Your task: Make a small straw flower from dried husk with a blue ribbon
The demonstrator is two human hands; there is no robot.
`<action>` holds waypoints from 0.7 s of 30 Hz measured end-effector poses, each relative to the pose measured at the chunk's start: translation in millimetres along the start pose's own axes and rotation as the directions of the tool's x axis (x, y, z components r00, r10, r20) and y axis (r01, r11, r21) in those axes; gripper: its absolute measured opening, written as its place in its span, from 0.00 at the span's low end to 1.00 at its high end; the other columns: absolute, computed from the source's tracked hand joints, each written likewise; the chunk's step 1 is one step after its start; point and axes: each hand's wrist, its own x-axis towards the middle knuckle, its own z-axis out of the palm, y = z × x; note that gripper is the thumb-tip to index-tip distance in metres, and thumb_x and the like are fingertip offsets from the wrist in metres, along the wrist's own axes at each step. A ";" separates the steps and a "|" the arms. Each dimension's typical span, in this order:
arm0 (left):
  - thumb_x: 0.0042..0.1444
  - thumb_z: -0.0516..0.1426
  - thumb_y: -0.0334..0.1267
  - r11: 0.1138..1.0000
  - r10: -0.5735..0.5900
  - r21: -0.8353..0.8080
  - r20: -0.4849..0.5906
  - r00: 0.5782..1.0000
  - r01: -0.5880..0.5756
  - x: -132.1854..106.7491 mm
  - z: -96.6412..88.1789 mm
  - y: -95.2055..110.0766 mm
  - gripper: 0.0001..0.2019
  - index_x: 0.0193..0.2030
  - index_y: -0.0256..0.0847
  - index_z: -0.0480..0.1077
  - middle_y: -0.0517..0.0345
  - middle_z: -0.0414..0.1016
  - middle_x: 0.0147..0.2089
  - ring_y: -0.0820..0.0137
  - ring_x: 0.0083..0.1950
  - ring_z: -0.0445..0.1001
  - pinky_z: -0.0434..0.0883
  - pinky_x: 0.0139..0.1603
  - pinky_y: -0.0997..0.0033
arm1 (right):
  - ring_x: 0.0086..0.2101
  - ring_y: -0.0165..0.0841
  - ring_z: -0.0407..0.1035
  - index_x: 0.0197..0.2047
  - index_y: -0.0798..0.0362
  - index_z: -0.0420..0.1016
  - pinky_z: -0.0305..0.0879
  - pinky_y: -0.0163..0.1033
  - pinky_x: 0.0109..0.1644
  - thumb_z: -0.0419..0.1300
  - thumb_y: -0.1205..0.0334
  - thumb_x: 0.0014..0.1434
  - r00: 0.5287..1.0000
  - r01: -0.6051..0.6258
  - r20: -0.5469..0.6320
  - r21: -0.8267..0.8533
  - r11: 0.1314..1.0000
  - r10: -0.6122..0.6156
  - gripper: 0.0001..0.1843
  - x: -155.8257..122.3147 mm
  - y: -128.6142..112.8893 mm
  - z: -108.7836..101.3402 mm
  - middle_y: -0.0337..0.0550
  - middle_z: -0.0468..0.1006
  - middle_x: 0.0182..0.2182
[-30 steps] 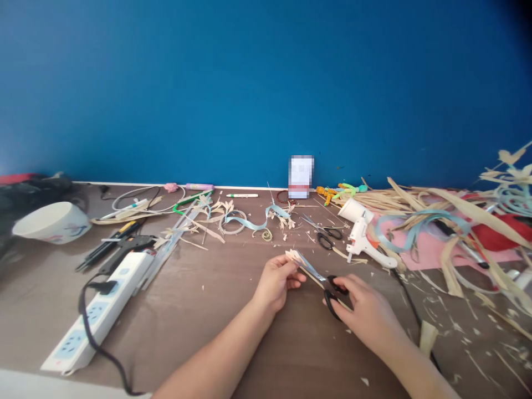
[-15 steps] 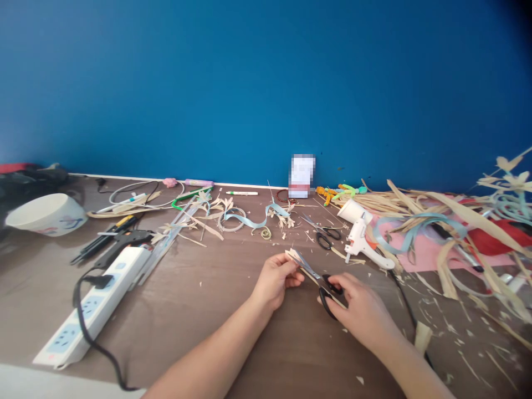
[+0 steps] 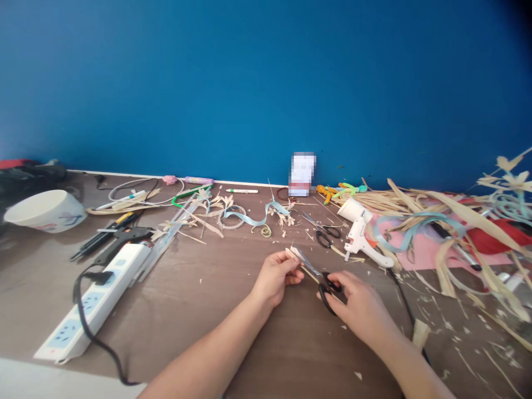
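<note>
Left hand (image 3: 277, 280) above the desk (image 3: 187, 310), fingers pinching a pale strip (image 3: 291, 252) near its tip. Right hand (image 3: 362, 306) has its fingers at the black handles of the scissors (image 3: 319, 275) — blades at the strip, contact hard to tell. Farther back on the desk, a white glue gun (image 3: 362, 238) — second scissors (image 3: 323, 229) just beside it.

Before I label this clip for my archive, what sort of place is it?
Probably a craft workspace: the table against a blue wall bears a white glue gun and loose pale strips, and the right hand holds scissors.
</note>
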 end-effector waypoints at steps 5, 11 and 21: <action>0.37 0.63 0.40 1.000 0.001 -0.016 0.008 1.000 -0.001 0.7 -0.1 0.8 0.12 0.24 0.34 0.66 0.61 0.68 0.20 0.80 0.18 0.66 0.65 0.19 0.81 | 0.29 0.33 0.68 0.34 0.49 0.70 0.60 0.35 0.31 0.53 0.57 0.49 1.000 0.000 0.007 0.014 1.000 0.000 0.09 -0.1 -0.1 0.9 0.40 0.73 0.30; 0.38 0.63 0.40 1.000 0.005 -0.014 0.021 1.000 -0.005 0.5 -0.7 -0.1 0.12 0.24 0.34 0.67 0.61 0.69 0.20 0.80 0.18 0.66 0.65 0.20 0.81 | 0.26 0.32 0.67 0.33 0.49 0.70 0.59 0.35 0.29 0.53 0.58 0.49 1.000 -0.005 0.007 0.017 1.000 0.005 0.09 0.4 -0.5 0.8 0.39 0.73 0.28; 0.38 0.63 0.40 1.000 0.030 -0.010 0.029 0.999 -0.030 0.4 -0.4 -0.9 0.12 0.24 0.34 0.67 0.61 0.69 0.22 0.81 0.18 0.66 0.66 0.19 0.81 | 0.27 0.32 0.67 0.32 0.49 0.71 0.59 0.35 0.30 0.54 0.58 0.49 1.000 -0.012 0.019 0.026 1.000 0.012 0.08 0.4 1.0 0.2 0.39 0.73 0.27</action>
